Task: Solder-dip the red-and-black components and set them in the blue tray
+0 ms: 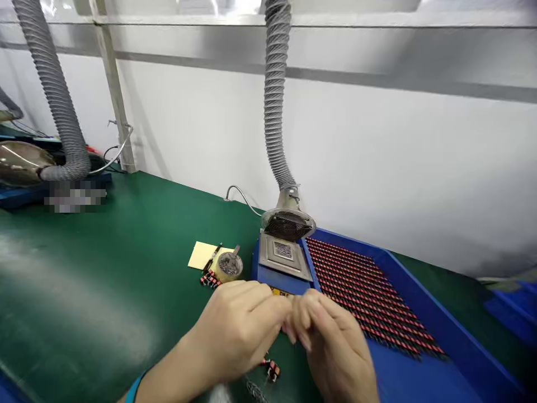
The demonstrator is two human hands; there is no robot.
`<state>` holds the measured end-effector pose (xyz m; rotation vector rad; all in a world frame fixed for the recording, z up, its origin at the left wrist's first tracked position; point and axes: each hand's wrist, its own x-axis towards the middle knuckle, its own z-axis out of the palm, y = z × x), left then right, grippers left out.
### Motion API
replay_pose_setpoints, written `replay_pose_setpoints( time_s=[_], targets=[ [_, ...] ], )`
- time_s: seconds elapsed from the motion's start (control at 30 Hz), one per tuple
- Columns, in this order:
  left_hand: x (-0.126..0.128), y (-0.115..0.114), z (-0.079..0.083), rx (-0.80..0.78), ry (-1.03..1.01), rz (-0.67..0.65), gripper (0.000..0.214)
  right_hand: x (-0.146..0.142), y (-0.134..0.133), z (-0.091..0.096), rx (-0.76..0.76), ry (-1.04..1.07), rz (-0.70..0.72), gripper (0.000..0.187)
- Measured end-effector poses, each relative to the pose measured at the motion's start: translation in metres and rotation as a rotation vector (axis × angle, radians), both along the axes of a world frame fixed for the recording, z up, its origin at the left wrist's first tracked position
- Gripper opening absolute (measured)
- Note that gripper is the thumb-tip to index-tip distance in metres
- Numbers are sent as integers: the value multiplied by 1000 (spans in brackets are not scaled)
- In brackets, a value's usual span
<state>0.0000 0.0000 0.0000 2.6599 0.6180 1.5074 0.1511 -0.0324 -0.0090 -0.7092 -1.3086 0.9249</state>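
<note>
My left hand (pixel 241 330) and my right hand (pixel 335 341) meet at the fingertips above the green table. Both are closed in a pinch, and whatever lies between the fingers is hidden. Below them on the table lie a few small red-and-black parts (pixel 272 369), partly covered by my left hand. A bundle of thin silvery wires (pixel 255 390) is beside them, blurred. Just beyond my hands stands a blue box-shaped device with a metal top plate (pixel 268 256) and a square grey opening (pixel 283 250).
A blue tray (pixel 444 330) on the right holds dense rows of red-and-black parts (pixel 361 291). A fume hood (pixel 288 221) hangs over the device on a grey hose (pixel 276 84). Left of it are a cup of grey material (pixel 230 265), a pen (pixel 212 257) and yellow paper (pixel 200 254).
</note>
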Motion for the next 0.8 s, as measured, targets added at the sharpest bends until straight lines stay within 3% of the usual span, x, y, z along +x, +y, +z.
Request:
replay_pose_setpoints(
  time_s=[0.1, 0.13, 0.2, 0.27, 0.3, 0.37, 0.43, 0.5, 0.57, 0.67, 0.8],
  targets=[
    [-1, -5, 7, -236, -103, -99, 17, 8, -3, -1, 201, -223, -230, 14],
    [-1, -6, 9, -289, -121, -121, 15, 10, -4, -1, 270, -297, -287, 15],
    [0, -7, 10, -368, -130, -155, 13, 11, -5, -2, 432, -471, -376, 33],
    [0, -7, 9, -336, -103, -137, 15, 8, -6, -3, 516, -557, -437, 32],
    [0, -6, 7, -281, -75, -115, 17, 6, -6, -3, 490, -563, -461, 24],
    [1, -4, 5, -136, -2, -56, 24, 2, -6, -4, 280, -504, -420, 16],
    [1, -4, 3, -27, 52, -3, 30, -1, -5, -3, 25, -342, -247, 31],
    [0, -4, 3, -11, 48, 22, 31, -2, -4, -3, -60, -164, -93, 40],
    [-1, -5, 4, -90, -12, -6, 26, 0, -3, -1, 40, -88, -126, 36],
    [-4, -7, 8, -291, -111, -99, 17, 3, -4, 1, 259, -230, -307, 12],
    [-7, -8, 10, -500, -120, -194, 13, 3, -4, 2, 438, -421, -333, 34]
  ],
)
